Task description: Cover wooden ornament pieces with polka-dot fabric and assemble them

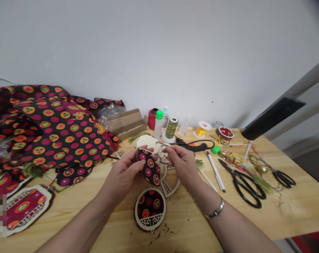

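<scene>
My left hand (126, 174) grips a small panel covered in dark patterned fabric (150, 168), thumb on its face and fingers behind. Just to the right, my right hand (185, 165) is closed in a pinch beside the panel's upper edge; whatever lies between its fingertips is too small to make out. Below the panel, a round ornament (150, 207) with a pale wooden rim and fretwork rests on the table. Pale wooden fretwork frames (170, 186) lie partly under my right hand, and a plain pale wooden piece (146, 140) shows behind both hands.
Patterned cloth (61, 123) is heaped at left, beside a cardboard box (130, 123). Glue bottles (158, 126), green thread (172, 128) and yellow cord (201, 130) stand along the back. At right lie a black glue gun (196, 146), a marker (216, 172) and black-handled scissors (246, 186).
</scene>
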The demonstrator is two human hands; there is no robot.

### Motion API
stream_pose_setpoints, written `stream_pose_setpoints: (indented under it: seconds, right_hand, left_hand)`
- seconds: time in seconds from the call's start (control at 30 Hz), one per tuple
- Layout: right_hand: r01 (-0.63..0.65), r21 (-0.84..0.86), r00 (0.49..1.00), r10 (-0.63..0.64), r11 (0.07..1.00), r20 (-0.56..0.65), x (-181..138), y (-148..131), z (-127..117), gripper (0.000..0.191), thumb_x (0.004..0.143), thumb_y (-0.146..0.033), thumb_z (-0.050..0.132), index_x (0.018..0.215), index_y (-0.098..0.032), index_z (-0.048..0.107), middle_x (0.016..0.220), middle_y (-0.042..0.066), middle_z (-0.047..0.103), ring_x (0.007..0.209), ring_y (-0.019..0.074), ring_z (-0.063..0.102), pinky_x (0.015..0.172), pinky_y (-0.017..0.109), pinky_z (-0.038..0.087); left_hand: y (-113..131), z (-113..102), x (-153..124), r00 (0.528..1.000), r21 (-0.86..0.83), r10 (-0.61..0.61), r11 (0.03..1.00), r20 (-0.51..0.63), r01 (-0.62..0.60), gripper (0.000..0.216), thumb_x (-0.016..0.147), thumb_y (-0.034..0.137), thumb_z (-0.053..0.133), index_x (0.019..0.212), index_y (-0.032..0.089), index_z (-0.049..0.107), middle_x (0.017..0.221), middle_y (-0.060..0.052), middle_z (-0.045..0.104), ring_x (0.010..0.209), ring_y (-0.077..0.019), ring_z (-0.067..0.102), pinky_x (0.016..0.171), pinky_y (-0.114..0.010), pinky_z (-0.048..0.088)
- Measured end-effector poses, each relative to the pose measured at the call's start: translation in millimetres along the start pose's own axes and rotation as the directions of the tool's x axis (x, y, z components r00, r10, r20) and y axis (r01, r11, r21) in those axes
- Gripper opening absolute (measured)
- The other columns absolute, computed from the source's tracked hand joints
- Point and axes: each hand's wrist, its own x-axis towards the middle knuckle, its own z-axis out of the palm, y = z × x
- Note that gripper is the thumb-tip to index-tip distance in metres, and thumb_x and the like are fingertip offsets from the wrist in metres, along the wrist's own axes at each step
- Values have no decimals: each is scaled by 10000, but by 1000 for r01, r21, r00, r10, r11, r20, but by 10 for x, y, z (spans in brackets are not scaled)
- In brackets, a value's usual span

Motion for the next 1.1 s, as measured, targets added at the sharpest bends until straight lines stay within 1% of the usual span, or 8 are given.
stream_pose_setpoints:
  seconds: [0.13,0.23,0.37,0.5,0.57,0.67,0.77,1.1]
  right_hand:
    - [38,-68,993,-45,997,-106,34,-50,-69,266,812,-387,541,805,-157,674,537,-37,482,495,95,421,495,222,355]
    - [209,-380,957,-269,901,-112,75,-137,-201,279,860,-366,486,870,-174,689,717,26,615,658,140,533,634,260,408]
    - [34,-908,869,-461,418,-180,200,-198,-583,310,884,-321,440,886,-170,710,757,98,617,715,204,521,666,333,375]
    - [-106,-989,873,-467,104,-142,299,-165,-857,202,809,-218,519,781,-136,702,877,184,631,899,319,495,762,481,351]
    - [9,-984,858,-506,178,-84,277,-161,-790,194,816,-193,505,839,-152,693,1000,175,629,975,323,486,819,508,349]
    - [373,-745,878,-470,554,90,143,-189,-467,199,864,-201,482,913,-189,675,934,95,661,874,211,565,797,367,440]
    - [419,-478,903,-410,772,130,-37,-206,-117,105,832,-206,568,889,-203,656,863,51,658,834,173,588,761,311,473]
    - [473,-443,879,-444,761,175,-211,-108,119,72,808,-134,582,815,-195,621,803,41,634,810,172,565,745,300,460]
  left_hand:
    - [87,31,-2,996,-141,-61,989,-67,51,366,761,224,601,1119,150,595,936,-109,722,823,-244,676,673,-349,556]
    - [151,66,4,987,-200,-67,979,-146,37,290,769,188,573,1053,150,615,948,-101,714,751,-220,676,644,-362,563]
    - [179,76,17,983,-264,-64,964,-174,15,295,786,151,542,1076,152,598,1006,-102,692,757,-205,667,677,-392,565]
    - [177,66,19,985,-324,-133,942,-114,90,328,838,282,519,1143,174,569,1084,-125,667,842,-234,657,702,-427,558]
    - [168,70,11,982,-359,-178,923,-70,142,361,841,382,506,1134,183,579,1099,-132,663,886,-254,652,725,-438,551]
    - [131,89,-13,977,-395,-213,899,-17,189,380,842,437,484,1104,191,608,1084,-122,672,888,-256,657,750,-433,544]
    - [59,109,-41,971,-405,-230,883,65,236,378,862,417,462,1136,205,613,1070,-98,679,872,-236,664,754,-407,546]
    - [-101,104,-71,977,-379,-152,904,151,199,353,877,285,495,1217,244,582,1176,-46,644,1101,-190,572,903,-304,481]
